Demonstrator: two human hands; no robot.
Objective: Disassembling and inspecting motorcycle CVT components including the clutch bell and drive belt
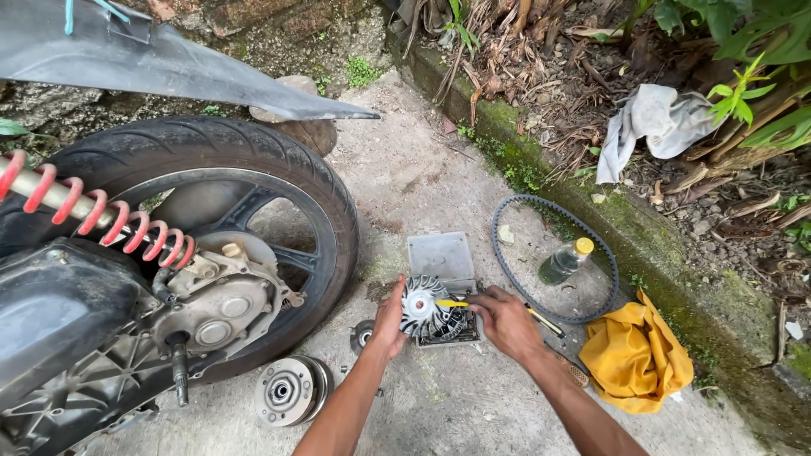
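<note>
Metal finned pulley (421, 306) stands on edge over an open tool case (441, 257), steadied by the left hand (389, 325); right hand (505, 321) grips a yellow-handled screwdriver (460, 303) against it.

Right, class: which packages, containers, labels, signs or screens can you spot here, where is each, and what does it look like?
Plastic bottle: lying inside the rubber belt loop on the concrete, clear with a yellow cap.
Parts box: on the ground just beyond the hands, flat, rectangular, grey lid open.
No labels, signs or screens that can be made out.
</note>
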